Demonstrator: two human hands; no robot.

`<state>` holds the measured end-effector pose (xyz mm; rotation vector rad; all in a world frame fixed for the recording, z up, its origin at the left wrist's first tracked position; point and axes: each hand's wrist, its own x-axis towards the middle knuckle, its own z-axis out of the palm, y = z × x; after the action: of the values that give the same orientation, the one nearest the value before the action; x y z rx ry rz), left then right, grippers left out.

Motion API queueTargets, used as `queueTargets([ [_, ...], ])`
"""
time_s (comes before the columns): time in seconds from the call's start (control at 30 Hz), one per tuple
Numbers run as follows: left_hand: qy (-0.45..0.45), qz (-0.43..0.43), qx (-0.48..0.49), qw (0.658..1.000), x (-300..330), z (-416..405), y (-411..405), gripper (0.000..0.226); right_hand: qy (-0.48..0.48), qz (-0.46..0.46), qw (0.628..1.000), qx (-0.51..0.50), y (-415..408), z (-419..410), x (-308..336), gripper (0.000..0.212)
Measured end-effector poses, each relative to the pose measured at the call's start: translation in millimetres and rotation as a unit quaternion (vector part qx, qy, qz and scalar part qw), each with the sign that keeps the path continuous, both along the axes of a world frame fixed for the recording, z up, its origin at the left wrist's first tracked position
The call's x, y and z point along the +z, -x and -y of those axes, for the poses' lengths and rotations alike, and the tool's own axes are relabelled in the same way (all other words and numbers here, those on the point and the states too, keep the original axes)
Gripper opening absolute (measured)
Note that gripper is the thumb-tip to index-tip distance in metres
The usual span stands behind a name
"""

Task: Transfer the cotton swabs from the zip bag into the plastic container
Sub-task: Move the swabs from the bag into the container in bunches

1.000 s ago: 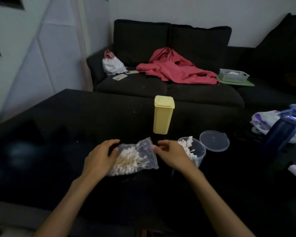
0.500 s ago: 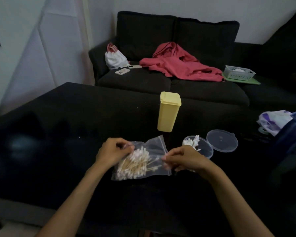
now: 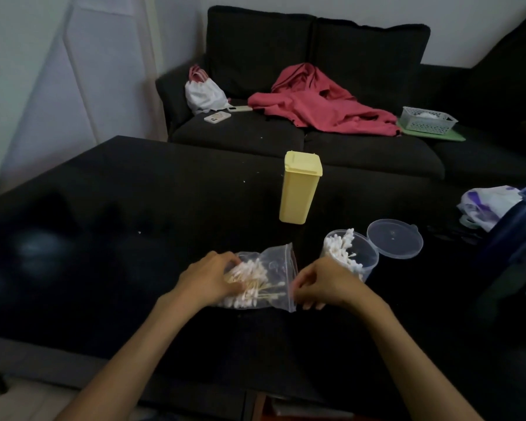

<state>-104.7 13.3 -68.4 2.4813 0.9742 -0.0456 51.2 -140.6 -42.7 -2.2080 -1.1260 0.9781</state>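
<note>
Left hand (image 3: 208,279): curling over the zip bag's (image 3: 275,262) closed end, pinning it on the black table (image 3: 104,208).
Right hand (image 3: 322,282): pinching the bag's mouth edge.
Cotton swabs (image 3: 249,284): lying inside the bag; more standing in the plastic container (image 3: 351,256) just right.
Advice: keep spreading the mouth wide, drawing swabs out stick-first.
Hidden: right fingertips tucking under; whether the zip is open, I cannot tell.

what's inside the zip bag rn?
The zip bag holds a pile of cotton swabs, white tips and pale sticks. The left hand covers the bag's left end, so what lies there is hidden.
</note>
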Motion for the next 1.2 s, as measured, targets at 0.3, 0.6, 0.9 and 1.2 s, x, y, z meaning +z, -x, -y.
queueTargets([
  [0.3, 0.058, 0.053, 0.018, 0.997, -2, -6, 0, 0.048, 0.078, -0.03, 0.996, 0.013, 6, -5, 1, 0.015],
  [0.6, 0.185, 0.152, 0.007, 0.971, -4, -6, -4, 0.037, 0.037, -0.066, 0.994, -0.084, 6, -11, -5, 0.037],
  [0.9, 0.226, 0.187, -0.033, 0.955, 6, 3, -6, 0.031, -0.099, -0.119, 0.972, -0.178, 7, -16, -16, 0.028],
  [1.2, 0.206, 0.164, -0.06, 0.963, 5, 6, -10, 0.084, -0.102, -0.079, 0.982, -0.136, 4, -20, -13, 0.016],
])
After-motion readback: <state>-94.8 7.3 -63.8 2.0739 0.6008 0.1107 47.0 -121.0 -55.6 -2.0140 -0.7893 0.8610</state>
